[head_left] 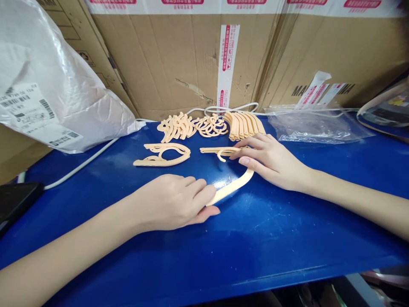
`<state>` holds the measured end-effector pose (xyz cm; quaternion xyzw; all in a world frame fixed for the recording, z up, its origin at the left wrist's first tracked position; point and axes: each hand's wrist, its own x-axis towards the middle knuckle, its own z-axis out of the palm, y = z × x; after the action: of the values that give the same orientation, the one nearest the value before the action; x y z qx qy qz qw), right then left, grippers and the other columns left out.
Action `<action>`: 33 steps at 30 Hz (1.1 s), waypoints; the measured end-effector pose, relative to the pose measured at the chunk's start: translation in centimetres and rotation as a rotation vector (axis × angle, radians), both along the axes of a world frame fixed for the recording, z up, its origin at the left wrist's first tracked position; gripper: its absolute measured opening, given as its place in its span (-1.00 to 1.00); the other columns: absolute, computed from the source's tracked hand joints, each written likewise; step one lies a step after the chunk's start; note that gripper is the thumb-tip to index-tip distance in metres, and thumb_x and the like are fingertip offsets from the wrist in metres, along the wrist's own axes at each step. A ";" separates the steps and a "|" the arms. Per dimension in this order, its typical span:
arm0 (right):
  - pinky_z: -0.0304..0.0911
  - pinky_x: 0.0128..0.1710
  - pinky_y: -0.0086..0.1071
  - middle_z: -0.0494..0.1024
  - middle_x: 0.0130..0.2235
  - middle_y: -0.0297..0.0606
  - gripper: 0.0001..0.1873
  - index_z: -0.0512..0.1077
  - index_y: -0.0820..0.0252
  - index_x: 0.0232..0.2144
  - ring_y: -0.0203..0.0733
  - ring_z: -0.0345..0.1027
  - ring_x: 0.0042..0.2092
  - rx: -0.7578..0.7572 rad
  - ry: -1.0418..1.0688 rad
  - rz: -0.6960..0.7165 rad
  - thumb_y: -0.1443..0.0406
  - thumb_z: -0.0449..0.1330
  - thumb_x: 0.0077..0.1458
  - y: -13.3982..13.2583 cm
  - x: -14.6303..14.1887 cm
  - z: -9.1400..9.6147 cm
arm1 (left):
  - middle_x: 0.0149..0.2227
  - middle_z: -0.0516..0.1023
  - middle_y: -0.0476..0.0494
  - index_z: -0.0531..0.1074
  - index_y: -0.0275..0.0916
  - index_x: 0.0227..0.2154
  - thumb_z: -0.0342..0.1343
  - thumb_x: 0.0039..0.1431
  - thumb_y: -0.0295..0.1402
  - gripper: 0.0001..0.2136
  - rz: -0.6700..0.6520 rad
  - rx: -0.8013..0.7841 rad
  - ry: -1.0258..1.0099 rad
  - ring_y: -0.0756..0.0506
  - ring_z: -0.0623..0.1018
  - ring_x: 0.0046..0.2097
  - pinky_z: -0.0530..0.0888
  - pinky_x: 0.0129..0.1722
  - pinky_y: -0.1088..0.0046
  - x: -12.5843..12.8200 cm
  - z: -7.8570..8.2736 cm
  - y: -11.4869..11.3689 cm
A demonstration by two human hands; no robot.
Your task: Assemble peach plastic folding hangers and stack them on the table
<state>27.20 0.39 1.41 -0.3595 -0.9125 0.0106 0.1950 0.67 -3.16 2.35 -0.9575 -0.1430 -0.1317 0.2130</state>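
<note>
My left hand (179,202) pinches the near end of a curved beige plastic hanger arm (232,186) between thumb and fingers. My right hand (271,160) is at the arm's far end, its thumb beside that end. The fingers of this hand reach over a folded beige hanger (212,150), partly covering it; its hook (221,155) points toward me. Whether the right fingers grip either piece cannot be made out. To the left lies another folded beige hanger (162,162), flat on the blue table (255,243).
Behind my hands are piles of beige hanger pieces (179,126), hooks (211,125) and stacked arms (244,124). A clear plastic bag (313,123) lies at right. Cardboard boxes (185,55) wall the back; a white parcel bag (70,85), cable (84,164) and black object (17,202) sit left.
</note>
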 end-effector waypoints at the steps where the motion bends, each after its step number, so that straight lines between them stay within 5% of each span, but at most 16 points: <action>1: 0.11 0.00 -0.10 0.50 -0.09 -0.14 -0.54 0.52 0.14 -0.12 -0.04 0.29 -0.05 -0.012 -0.008 -0.002 0.09 -0.12 0.33 -0.1 -0.1 0.1 | -0.60 0.33 0.03 0.25 -0.22 -0.50 -0.18 0.38 -0.28 -0.68 -0.023 0.021 0.003 -0.01 0.33 -0.60 0.20 -0.61 0.44 0.0 0.0 -0.1; 8: 0.12 -0.04 -0.15 0.45 -0.20 -0.14 -0.54 0.50 0.17 -0.16 -0.09 0.25 -0.13 -0.053 -0.005 0.035 0.11 -0.14 0.34 -0.2 -0.3 0.0 | -0.57 0.35 0.03 0.29 -0.22 -0.51 -0.02 0.29 -0.35 -0.77 -0.103 0.098 -0.018 -0.01 0.37 -0.53 0.25 -0.59 0.45 -0.1 0.0 -0.4; 18: 0.14 -0.17 -0.21 0.47 -0.23 -0.15 -0.67 0.44 0.20 -0.17 -0.11 0.28 -0.20 0.023 -0.048 0.039 0.27 -0.11 0.30 -0.2 -0.3 -0.7 | -0.10 0.53 -0.26 0.40 -0.33 -0.13 0.00 0.26 -0.38 -0.80 0.145 0.204 -0.063 -0.24 0.49 -0.04 0.46 -0.10 0.23 -0.3 0.0 1.4; 28: 0.08 -0.21 -0.26 0.47 -0.27 -0.22 -0.73 0.43 0.19 -0.22 -0.16 0.27 -0.23 0.064 -0.057 0.029 0.26 -0.06 0.28 -0.3 -0.4 -0.9 | -0.26 0.53 -0.25 0.37 -0.37 -0.12 0.02 0.23 -0.33 -0.77 0.149 0.186 -0.102 -0.20 0.51 -0.28 0.40 -0.39 0.33 -0.3 -0.5 1.5; 33: 0.07 -0.20 -0.27 0.49 -0.27 -0.22 -0.72 0.43 0.20 -0.24 -0.17 0.28 -0.24 0.044 -0.047 0.022 0.24 -0.05 0.28 -0.3 -0.4 -0.9 | -0.31 0.53 -0.22 0.37 -0.38 -0.11 -0.07 0.27 -0.38 -0.77 0.087 0.118 -0.053 -0.18 0.51 -0.27 0.42 -0.30 0.33 -0.2 -0.6 1.6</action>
<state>26.77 0.08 0.52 -0.3450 -0.9208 -0.0157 0.1810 0.50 -1.60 1.71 -0.9322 -0.1823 -0.1560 0.2708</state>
